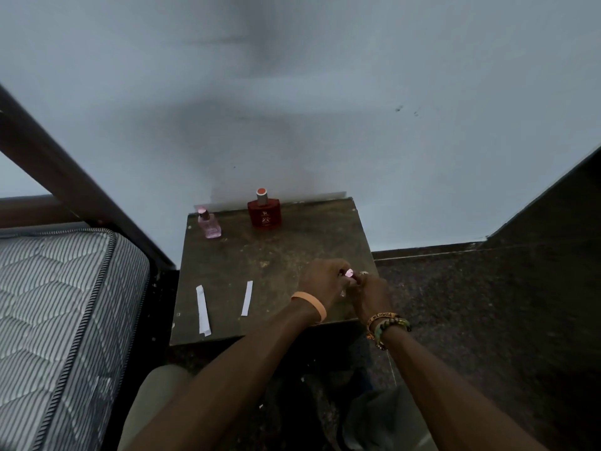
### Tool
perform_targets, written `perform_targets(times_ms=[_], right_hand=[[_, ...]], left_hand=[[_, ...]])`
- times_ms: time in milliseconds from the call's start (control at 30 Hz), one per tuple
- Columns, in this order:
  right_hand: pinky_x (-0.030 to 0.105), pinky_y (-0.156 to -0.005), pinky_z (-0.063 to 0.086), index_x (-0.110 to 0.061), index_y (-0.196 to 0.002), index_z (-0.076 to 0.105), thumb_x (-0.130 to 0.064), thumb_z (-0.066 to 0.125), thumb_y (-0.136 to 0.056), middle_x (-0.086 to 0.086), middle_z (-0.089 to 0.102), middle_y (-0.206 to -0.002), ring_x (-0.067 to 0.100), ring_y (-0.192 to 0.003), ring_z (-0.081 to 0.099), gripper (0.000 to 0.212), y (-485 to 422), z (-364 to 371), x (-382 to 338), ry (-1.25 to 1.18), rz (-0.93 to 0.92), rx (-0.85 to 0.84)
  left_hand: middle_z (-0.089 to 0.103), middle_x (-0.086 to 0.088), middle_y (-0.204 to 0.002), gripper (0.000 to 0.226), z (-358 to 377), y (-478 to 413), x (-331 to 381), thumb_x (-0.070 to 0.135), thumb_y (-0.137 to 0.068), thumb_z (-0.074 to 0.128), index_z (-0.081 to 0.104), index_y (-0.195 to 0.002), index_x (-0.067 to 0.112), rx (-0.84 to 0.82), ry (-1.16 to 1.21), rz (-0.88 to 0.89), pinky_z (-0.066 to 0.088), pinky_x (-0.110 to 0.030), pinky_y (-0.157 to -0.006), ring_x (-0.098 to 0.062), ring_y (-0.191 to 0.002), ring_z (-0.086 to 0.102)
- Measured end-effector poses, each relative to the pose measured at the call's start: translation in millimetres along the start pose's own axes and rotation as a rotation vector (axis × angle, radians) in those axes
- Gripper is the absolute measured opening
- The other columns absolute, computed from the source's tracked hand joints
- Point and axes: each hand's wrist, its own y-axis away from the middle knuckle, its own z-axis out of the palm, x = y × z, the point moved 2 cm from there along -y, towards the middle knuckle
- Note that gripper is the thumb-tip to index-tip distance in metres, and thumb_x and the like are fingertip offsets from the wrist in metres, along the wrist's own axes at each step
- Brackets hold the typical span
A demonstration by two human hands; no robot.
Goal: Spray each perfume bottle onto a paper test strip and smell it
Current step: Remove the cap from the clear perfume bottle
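Left hand [320, 278] and right hand [370, 292] grip a pink-capped bottle [349, 273]; red bottle [264, 212], pink bottle [209, 226] and paper strips [203, 310] wait on the surface [292, 245], most of the testing seemingly ahead.

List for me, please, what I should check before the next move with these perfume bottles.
1. Bottle in hand: ok. The left hand and right hand both grip the held bottle, its pink top showing.
2. Cap off, nozzle free: cannot tell. Fingers hide it.
3. Strip ready in a hand: not ok. The left strip and right strip both lie on the table, untouched.
4. Other bottles safe: ok. The pink bottle and red bottle stand upright at the back, apart from the hands.
5. Nozzle aimed away from the face: cannot tell.
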Motion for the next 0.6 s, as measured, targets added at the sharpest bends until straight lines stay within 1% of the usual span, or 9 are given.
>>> perform_targets(times_ms=[67,167,200,300,367,433,500,567,600], right_hand=[[0.031,-0.061,0.053,-0.015,-0.088,0.072,-0.028,0.054,-0.089,0.008,0.07,-0.079,0.024,-0.072,0.066,0.022,0.8,1.1,0.0,0.028,0.003,0.001],[0.032,-0.062,0.053,-0.018,-0.087,0.072,-0.026,0.054,-0.09,0.007,0.07,-0.08,0.023,-0.072,0.065,0.02,2.2,0.2,-0.8,-0.006,0.046,0.006],[0.033,-0.064,0.053,-0.017,-0.088,0.072,-0.027,0.052,-0.092,0.008,0.071,-0.082,0.024,-0.074,0.065,0.023,1.9,-0.1,-1.0,-0.021,0.043,0.013],[0.034,-0.069,0.054,-0.011,-0.091,0.072,-0.028,0.054,-0.091,0.01,0.07,-0.086,0.028,-0.079,0.066,0.025,3.3,-0.9,-3.1,-0.029,0.034,0.0],[0.034,-0.069,0.055,-0.012,-0.092,0.073,-0.026,0.056,-0.088,0.01,0.071,-0.085,0.027,-0.079,0.067,0.022,3.8,-0.9,-2.6,-0.025,0.019,-0.005],[0.035,-0.067,0.055,-0.014,-0.089,0.073,-0.025,0.054,-0.086,0.01,0.072,-0.083,0.028,-0.078,0.068,0.022,3.0,0.0,-0.7,-0.01,-0.001,-0.008],[0.037,-0.067,0.056,-0.016,-0.089,0.072,-0.026,0.053,-0.088,0.009,0.071,-0.082,0.027,-0.077,0.067,0.022,3.6,0.1,-1.3,-0.004,0.004,-0.021],[0.039,-0.069,0.056,-0.016,-0.089,0.072,-0.031,0.049,-0.09,0.01,0.071,-0.083,0.027,-0.078,0.067,0.028,3.9,-0.2,-1.9,-0.025,0.012,-0.013],[0.039,-0.069,0.055,-0.016,-0.089,0.072,-0.034,0.047,-0.09,0.01,0.071,-0.083,0.028,-0.078,0.067,0.031,3.3,0.2,-0.9,-0.042,0.015,-0.003]], left_hand=[[0.071,-0.002,-0.087,0.014,-2.4,0.5,1.9,0.021,-0.077,0.071,0.07,-0.09,0.015,0.003,-0.049,0.015,0.053,-0.038,-0.078,-0.017,-0.081,0.063],[0.065,0.0,-0.119,0.043,0.4,4.4,1.6,0.025,-0.081,0.069,0.06,-0.123,0.02,-0.031,-0.09,0.067,0.047,-0.031,-0.098,-0.015,-0.108,0.06],[0.065,0.001,-0.12,0.043,1.6,5.6,2.0,0.023,-0.082,0.068,0.06,-0.124,0.021,-0.029,-0.074,0.078,0.047,-0.031,-0.099,-0.014,-0.109,0.06],[0.072,0.001,-0.103,0.025,2.2,5.9,4.6,0.015,-0.081,0.068,0.071,-0.105,0.02,-0.001,-0.031,0.079,0.053,-0.031,-0.087,-0.013,-0.094,0.066],[0.073,-0.004,-0.099,0.021,1.3,4.0,8.6,0.013,-0.08,0.069,0.073,-0.101,0.014,0.024,-0.032,0.07,0.053,-0.031,-0.085,-0.017,-0.091,0.066],[0.072,-0.007,-0.099,0.023,2.8,2.8,8.5,0.013,-0.079,0.07,0.072,-0.102,0.011,0.057,-0.025,0.059,0.052,-0.033,-0.085,-0.02,-0.092,0.065],[0.07,-0.005,-0.108,0.031,5.0,5.5,7.8,0.015,-0.08,0.071,0.069,-0.11,0.014,0.077,-0.016,0.052,0.05,-0.033,-0.092,-0.019,-0.101,0.063],[0.067,-0.005,-0.117,0.04,7.3,7.2,3.1,0.016,-0.08,0.071,0.064,-0.119,0.015,0.076,-0.013,0.076,0.048,-0.034,-0.098,-0.018,-0.108,0.061],[0.068,-0.005,-0.115,0.04,7.2,7.5,1.0,0.014,-0.078,0.073,0.065,-0.117,0.014,0.075,-0.015,0.093,0.049,-0.034,-0.096,-0.018,-0.106,0.063]])
